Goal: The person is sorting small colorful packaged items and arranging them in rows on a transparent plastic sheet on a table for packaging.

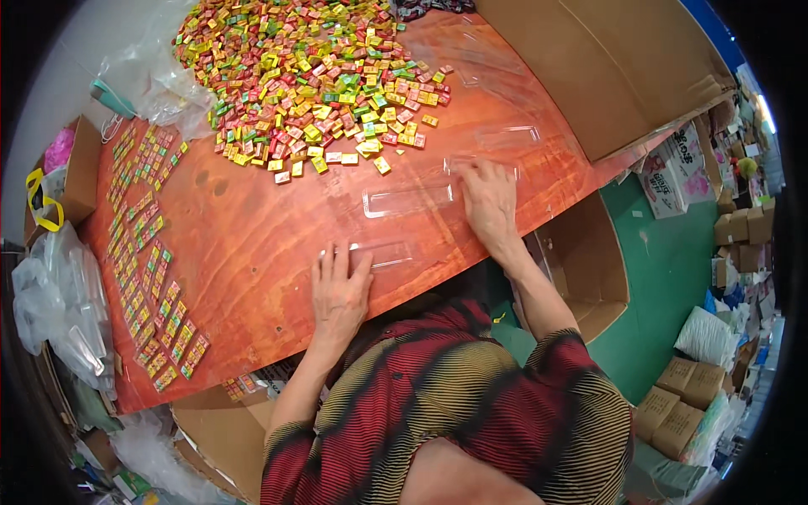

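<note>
Currently both hands lie flat on the orange worktop (252, 252), palms down. Left hand (339, 290) at 6 o'clock of the worktop: fingers (330, 261) extended and spread, not clenched, tips resting on the near end of a clear tray (383, 252). Right hand (490, 202) at 3 o'clock from the left: fingers flat and loose, tips touching a second tray (481, 164); nothing gripped. A third tray (408, 200) lies between the two hands, just at 9 o'clock of the right hand. A fourth tray (507, 136) sits at 12 o'clock of the right hand, apart from it.

Candy pile (307, 76), red, yellow and green wrapped pieces, fills the far worktop at 12 o'clock. Filled packs (147, 252) run in rows along the 9 o'clock edge. Plastic bags (55, 303) hang off that edge. Open carton (581, 261) stands below the worktop at 3 o'clock, on the green floor (665, 278).
</note>
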Tool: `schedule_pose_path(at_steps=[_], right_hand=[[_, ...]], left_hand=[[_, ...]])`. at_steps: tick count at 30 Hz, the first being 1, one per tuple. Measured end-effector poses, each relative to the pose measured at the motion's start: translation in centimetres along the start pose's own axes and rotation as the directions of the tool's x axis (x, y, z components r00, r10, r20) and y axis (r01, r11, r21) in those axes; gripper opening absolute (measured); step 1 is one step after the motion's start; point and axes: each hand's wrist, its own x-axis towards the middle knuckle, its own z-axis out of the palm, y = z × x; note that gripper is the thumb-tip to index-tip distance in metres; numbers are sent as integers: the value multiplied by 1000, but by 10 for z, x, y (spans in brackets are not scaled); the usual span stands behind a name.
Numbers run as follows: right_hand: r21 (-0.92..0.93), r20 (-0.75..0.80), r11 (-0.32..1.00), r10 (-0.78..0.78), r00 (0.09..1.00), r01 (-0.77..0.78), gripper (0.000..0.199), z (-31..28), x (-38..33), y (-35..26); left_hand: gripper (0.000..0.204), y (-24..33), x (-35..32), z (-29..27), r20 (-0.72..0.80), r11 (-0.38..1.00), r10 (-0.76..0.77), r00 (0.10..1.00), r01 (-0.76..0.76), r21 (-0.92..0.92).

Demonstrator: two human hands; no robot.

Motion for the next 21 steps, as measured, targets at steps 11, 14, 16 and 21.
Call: schedule_pose_path(at_steps=[11, 14, 16, 21], right_hand=[[347, 133, 893, -349, 928, 286, 22, 2, -30, -43], [423, 109, 867, -336, 936, 262, 23, -14, -29, -40], [472, 100, 849, -318, 943, 237, 23, -16, -26, -32], [107, -54, 992, -58, 997, 64, 22, 2, 13, 37]], left_hand=[[29, -38, -7, -13, -117, 987, -130, 985, 140, 80], [28, -43, -13, -13, -125, 984, -151, 981, 161, 77], [25, -43, -14, -14, -134, 980, -172, 976, 183, 76], [25, -41, -15, -14, -176, 978, -188, 966, 201, 60]])
